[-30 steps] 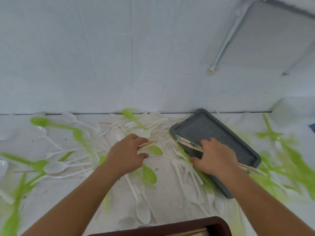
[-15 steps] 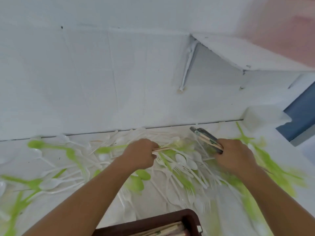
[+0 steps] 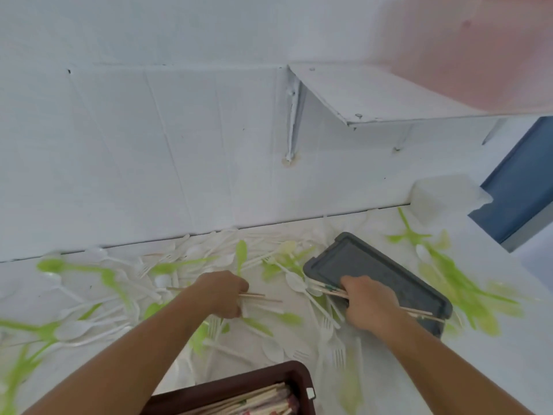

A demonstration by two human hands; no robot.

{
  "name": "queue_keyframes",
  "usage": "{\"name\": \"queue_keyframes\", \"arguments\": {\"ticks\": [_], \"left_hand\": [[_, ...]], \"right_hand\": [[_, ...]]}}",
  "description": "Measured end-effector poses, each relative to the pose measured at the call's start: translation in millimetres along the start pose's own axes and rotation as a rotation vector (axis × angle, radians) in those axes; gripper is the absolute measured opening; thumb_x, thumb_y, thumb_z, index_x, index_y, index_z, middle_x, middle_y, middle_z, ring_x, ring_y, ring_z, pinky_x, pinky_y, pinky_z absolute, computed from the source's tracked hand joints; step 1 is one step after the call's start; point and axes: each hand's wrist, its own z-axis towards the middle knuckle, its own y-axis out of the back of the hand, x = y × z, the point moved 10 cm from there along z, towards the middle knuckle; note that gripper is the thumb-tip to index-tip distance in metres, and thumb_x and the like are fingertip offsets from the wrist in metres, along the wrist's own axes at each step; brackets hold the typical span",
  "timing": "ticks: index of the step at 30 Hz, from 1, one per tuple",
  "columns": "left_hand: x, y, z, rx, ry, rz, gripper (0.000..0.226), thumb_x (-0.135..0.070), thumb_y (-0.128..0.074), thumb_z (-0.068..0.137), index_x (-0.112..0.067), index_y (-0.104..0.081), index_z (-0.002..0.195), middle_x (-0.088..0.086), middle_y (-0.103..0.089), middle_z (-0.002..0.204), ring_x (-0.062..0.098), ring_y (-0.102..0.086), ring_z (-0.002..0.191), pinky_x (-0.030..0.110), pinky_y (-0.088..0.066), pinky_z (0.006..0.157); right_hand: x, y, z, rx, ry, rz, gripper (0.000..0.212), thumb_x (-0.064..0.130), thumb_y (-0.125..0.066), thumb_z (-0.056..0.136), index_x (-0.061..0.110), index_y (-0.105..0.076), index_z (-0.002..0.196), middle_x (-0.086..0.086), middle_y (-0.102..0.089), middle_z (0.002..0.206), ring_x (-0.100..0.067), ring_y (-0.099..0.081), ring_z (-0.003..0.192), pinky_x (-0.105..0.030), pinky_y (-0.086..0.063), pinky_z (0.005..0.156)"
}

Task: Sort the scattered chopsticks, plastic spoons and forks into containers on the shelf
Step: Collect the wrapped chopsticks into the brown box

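Both arms were stretched forward over the tabletop (image 3: 493, 354). Chopsticks (image 3: 261, 297) were gripped in the left hand (image 3: 223, 298), fingers (image 3: 233, 310) curled; a second chopstick bundle (image 3: 327, 290) was clasped by the right hand (image 3: 369, 307) at the grey tray (image 3: 374, 262).

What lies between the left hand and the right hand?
The head view shows white spoons, forks and green cutlery scattered between left hand and right hand.

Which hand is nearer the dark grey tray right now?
Right. The right hand, gripping chopsticks, lies over the near left edge of the grey tray in this view. The left hand, holding its own chopsticks, is apart from it, off to its left.
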Motion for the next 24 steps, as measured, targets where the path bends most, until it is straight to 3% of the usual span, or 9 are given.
{"name": "queue_keyframes", "arguments": {"ticks": [4,7,9,12,14,17,19,22,24], "left_hand": [[33,-5,-12,-0.021,0.074,-0.073,0.037,-0.031,-0.063,0.085,-0.040,-0.063,0.122,-0.004,-0.063,0.120,0.024,-0.064,0.111,0.035,-0.051,0.082],[45,1,-18,-0.062,0.084,-0.203,0.053,-0.048,-0.067,0.091,-0.053,-0.052,0.142,-0.007,-0.057,0.142,0.020,-0.055,0.130,0.037,-0.048,0.101],[52,12,-32,-0.145,0.102,-0.365,0.050,-0.052,-0.065,0.094,-0.054,-0.053,0.143,-0.010,-0.058,0.144,0.019,-0.054,0.132,0.036,-0.047,0.105],[68,36,-70,-0.371,0.164,-0.656,0.023,-0.052,-0.062,0.097,-0.034,-0.077,0.097,-0.005,-0.074,0.098,0.020,-0.068,0.090,0.034,-0.052,0.081],[72,50,-113,-0.514,0.175,-0.939,0.051,-0.057,-0.060,0.096,-0.014,-0.062,0.070,-0.006,-0.055,0.061,0.019,-0.052,0.059,0.034,-0.043,0.066],[65,61,-187,-0.724,0.077,-1.338,0.062,-0.062,-0.056,0.096,-0.016,-0.037,0.058,0.005,-0.031,0.059,0.022,-0.028,0.059,0.036,-0.025,0.063],[45,66,-230,-0.796,-0.059,-1.476,0.061,-0.060,-0.055,0.095,-0.023,-0.031,0.053,0.002,-0.027,0.057,0.024,-0.022,0.060,0.038,-0.022,0.061],[10,56,-269,-0.788,-0.238,-1.588,0.060,-0.061,-0.060,0.093,-0.027,-0.032,0.052,-0.001,-0.023,0.055,0.025,-0.018,0.057,0.036,-0.019,0.058],[-6,44,-284,-0.767,-0.285,-1.617,0.064,-0.067,-0.065,0.088,-0.025,-0.032,0.052,0.003,-0.021,0.056,0.025,-0.017,0.056,0.037,-0.018,0.056]], "right_hand": [[-5,-19,0,0.158,-0.021,0.042,0.020,0.035,-0.066,0.076,0.027,-0.056,0.091,0.006,-0.061,0.087,-0.016,-0.064,0.079,-0.030,-0.051,0.066],[-3,9,10,0.012,-0.050,0.260,0.018,0.037,-0.062,0.084,0.020,-0.058,0.079,0.003,-0.063,0.077,-0.015,-0.062,0.069,-0.029,-0.049,0.060],[5,34,9,-0.107,-0.052,0.420,0.032,0.032,-0.059,0.091,0.014,-0.051,0.066,0.002,-0.057,0.065,-0.016,-0.055,0.060,-0.030,-0.040,0.053],[30,67,-12,-0.193,0.015,0.661,0.051,0.034,-0.060,0.095,0.016,-0.033,0.056,0.003,-0.036,0.052,-0.013,-0.037,0.047,-0.031,-0.031,0.053],[47,90,-38,-0.245,0.065,0.771,0.060,0.039,-0.061,0.098,0.019,-0.028,0.053,0.009,-0.027,0.044,-0.007,-0.027,0.039,-0.026,-0.026,0.046],[64,105,-79,-0.258,0.138,1.064,0.063,0.052,-0.057,0.101,0.020,-0.029,0.054,0.006,-0.026,0.045,-0.009,-0.025,0.039,-0.023,-0.023,0.044],[72,98,-102,-0.177,0.170,1.345,0.058,0.056,-0.052,0.102,0.017,-0.045,0.058,-0.001,-0.028,0.050,-0.016,-0.024,0.042,-0.027,-0.020,0.048],[91,89,-138,-0.065,0.253,1.675,0.048,0.051,-0.050,0.103,0.012,-0.058,0.076,-0.005,-0.032,0.053,-0.013,-0.018,0.043,-0.030,-0.014,0.049],[106,85,-161,-0.018,0.305,1.774,0.050,0.051,-0.051,0.101,0.012,-0.054,0.070,-0.008,-0.033,0.056,-0.013,-0.021,0.041,-0.029,-0.014,0.048]]}}
